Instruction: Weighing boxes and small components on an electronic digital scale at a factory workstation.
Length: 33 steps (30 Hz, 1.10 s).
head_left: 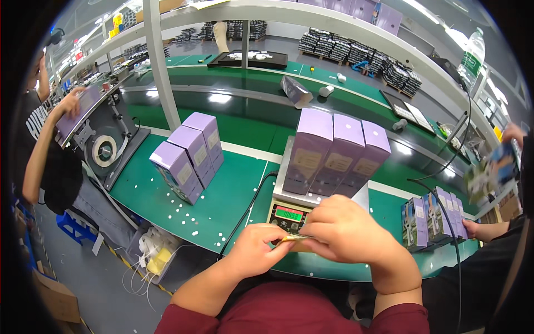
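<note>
My left hand and my right hand meet in front of the digital scale, both closed in a pinch. Between their fingertips is a small, thin yellowish strip; its exact kind is unclear. Three purple boxes stand upright, side by side, on the metal plate of the scale. The lit green display shows just above my fingers, partly covered by my right hand. Three more purple boxes stand in a row on the green table to the left.
White round dots are scattered over the green table. A black cable runs to the scale. At the right, a co-worker's hand touches several boxes. On the left, another person holds a purple box. A metal post rises behind.
</note>
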Each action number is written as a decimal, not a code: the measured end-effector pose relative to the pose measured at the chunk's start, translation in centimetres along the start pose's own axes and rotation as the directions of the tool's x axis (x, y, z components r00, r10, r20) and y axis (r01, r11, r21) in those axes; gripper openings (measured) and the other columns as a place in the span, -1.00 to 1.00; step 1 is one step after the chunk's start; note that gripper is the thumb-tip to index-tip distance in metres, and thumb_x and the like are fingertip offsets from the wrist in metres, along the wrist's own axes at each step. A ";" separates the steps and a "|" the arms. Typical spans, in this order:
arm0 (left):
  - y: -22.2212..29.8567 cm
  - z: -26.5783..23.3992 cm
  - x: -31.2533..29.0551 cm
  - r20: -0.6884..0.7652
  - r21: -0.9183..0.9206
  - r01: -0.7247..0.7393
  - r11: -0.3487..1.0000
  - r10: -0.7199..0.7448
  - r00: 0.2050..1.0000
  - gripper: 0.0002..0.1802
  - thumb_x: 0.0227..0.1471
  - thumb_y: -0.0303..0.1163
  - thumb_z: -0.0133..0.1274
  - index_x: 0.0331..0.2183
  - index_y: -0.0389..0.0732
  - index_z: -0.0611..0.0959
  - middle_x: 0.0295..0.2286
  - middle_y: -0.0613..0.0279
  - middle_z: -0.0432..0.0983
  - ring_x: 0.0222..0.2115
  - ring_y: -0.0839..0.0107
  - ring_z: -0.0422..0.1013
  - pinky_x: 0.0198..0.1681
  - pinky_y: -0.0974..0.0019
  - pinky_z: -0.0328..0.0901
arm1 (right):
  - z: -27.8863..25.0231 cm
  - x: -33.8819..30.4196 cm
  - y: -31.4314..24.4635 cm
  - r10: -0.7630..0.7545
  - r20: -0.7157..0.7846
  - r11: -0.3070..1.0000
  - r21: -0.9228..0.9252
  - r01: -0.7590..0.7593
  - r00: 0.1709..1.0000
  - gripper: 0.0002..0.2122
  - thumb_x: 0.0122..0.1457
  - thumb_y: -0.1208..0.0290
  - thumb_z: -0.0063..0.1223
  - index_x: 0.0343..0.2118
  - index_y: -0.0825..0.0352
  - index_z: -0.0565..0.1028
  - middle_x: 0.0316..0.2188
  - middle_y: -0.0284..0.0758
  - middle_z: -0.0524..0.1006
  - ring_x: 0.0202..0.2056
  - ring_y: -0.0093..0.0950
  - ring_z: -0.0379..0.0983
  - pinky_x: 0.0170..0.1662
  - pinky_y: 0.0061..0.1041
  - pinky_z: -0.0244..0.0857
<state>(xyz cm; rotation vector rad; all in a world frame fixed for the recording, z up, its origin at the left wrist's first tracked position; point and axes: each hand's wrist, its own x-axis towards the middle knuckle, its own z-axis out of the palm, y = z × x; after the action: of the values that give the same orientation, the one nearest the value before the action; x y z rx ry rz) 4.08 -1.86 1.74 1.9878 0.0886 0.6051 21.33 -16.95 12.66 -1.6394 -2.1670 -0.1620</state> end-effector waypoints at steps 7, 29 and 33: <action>-0.4 0.2 -0.3 0.004 0.055 -0.077 0.996 0.077 0.997 -0.93 0.02 -0.52 0.28 -0.36 -0.24 0.78 -0.45 0.11 0.68 -0.45 0.25 0.60 -0.37 0.27 0.43 | 2.0 0.0 0.6 -0.032 0.093 0.999 0.037 0.029 0.995 -0.87 -0.07 0.45 0.39 -0.46 0.23 0.61 -0.45 -0.38 0.55 -0.35 -0.30 0.50 -0.22 -0.32 0.35; -1.7 0.9 -4.6 0.032 0.034 0.041 0.999 -0.042 0.999 -0.87 0.10 -0.40 0.29 -0.39 -0.27 0.77 -0.48 0.10 0.66 -0.45 0.24 0.58 -0.34 0.28 0.41 | -6.0 5.7 8.7 0.063 -0.298 0.955 -0.260 -0.145 0.952 -0.85 0.14 0.35 0.26 -0.34 0.33 0.67 -0.37 -0.26 0.60 -0.25 -0.22 0.55 -0.12 -0.33 0.44; -4.3 -0.4 -5.4 0.057 -0.059 0.091 0.994 -0.087 0.995 -0.86 0.10 -0.40 0.29 -0.41 -0.28 0.75 -0.48 0.11 0.66 -0.44 0.28 0.57 -0.33 0.28 0.40 | -4.7 -0.7 4.3 0.175 -0.486 0.935 0.354 0.009 0.856 -0.57 0.23 -0.02 0.25 -0.27 0.38 0.66 -0.29 -0.21 0.63 -0.20 -0.26 0.59 -0.12 -0.28 0.48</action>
<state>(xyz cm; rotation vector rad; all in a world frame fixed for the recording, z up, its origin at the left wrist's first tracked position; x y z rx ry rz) 0.02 -1.19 -3.82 1.9289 0.1235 0.4908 26.78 -17.84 16.00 -1.3020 -1.6067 -0.1595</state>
